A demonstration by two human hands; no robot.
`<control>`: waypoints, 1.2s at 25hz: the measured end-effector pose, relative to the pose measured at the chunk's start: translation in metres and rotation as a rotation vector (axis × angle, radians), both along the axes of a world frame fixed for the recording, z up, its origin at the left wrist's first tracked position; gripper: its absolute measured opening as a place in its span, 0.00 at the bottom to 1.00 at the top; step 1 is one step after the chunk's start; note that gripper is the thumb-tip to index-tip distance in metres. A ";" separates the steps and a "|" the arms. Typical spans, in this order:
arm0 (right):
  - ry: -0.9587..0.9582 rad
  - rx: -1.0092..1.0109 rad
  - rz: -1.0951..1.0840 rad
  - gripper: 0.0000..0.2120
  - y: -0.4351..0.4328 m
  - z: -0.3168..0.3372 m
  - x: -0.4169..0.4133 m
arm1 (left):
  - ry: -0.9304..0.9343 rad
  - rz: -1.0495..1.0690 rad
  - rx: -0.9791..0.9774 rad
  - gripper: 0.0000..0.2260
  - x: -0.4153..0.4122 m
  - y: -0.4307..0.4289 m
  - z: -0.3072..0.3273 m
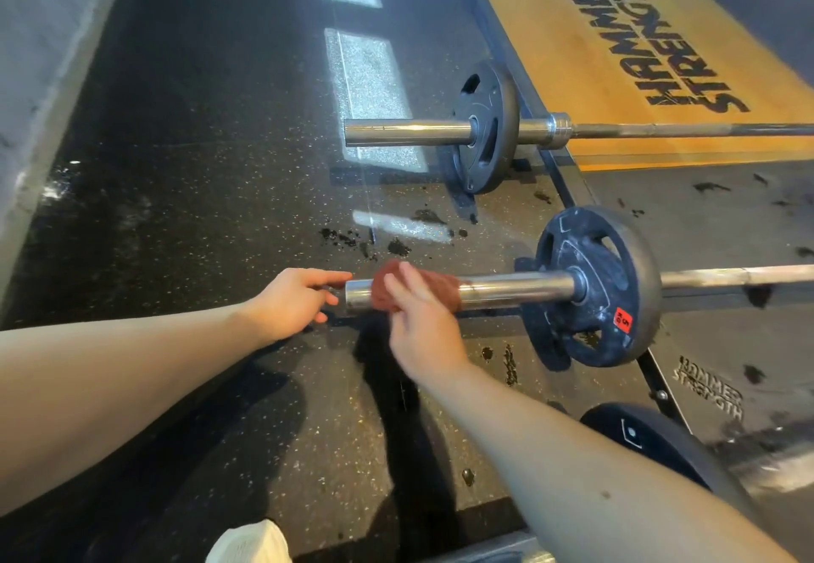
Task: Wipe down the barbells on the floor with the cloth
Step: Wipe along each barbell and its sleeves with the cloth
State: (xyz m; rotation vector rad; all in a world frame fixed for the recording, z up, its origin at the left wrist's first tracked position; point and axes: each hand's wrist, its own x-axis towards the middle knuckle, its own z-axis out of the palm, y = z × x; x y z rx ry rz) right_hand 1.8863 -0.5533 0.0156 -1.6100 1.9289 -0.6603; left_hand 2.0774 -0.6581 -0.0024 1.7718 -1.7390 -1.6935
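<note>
A single head-worn view looks forward and steeply down at the floor (198, 210), its wide lens bowing the edges. The near bar (506, 287) runs from mid-frame to the right edge, close and within reach. Both forearms enter from the bottom edge, the left hand (295, 302) just off the bar's free end and the right hand (423, 324) on the cloth (445, 289) round it. A second bar (409, 131) lies beyond the near bar, the platform (528, 34) farther beyond to the right, a shoe (251, 542) on the camera's side.
</note>
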 end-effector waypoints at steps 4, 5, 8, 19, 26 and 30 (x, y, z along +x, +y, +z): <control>0.019 0.091 -0.385 0.21 0.002 0.011 -0.086 | 0.010 -0.014 0.011 0.29 -0.003 0.003 0.003; 0.021 0.105 -0.466 0.21 0.001 0.013 -0.084 | 0.008 -0.018 0.016 0.29 -0.001 0.003 0.003; 0.019 0.096 -0.465 0.21 -0.006 0.015 -0.019 | -0.003 -0.034 0.012 0.29 0.004 0.002 0.003; 0.151 -0.029 0.063 0.26 0.009 -0.018 -0.056 | 0.034 -0.002 0.024 0.27 -0.003 -0.001 0.003; 0.059 0.090 -0.603 0.25 0.004 0.005 -0.089 | 0.054 0.007 0.004 0.14 -0.008 0.003 0.015; -0.045 0.024 -0.189 0.26 -0.002 -0.009 0.041 | 0.095 0.154 -0.009 0.12 -0.014 0.005 0.010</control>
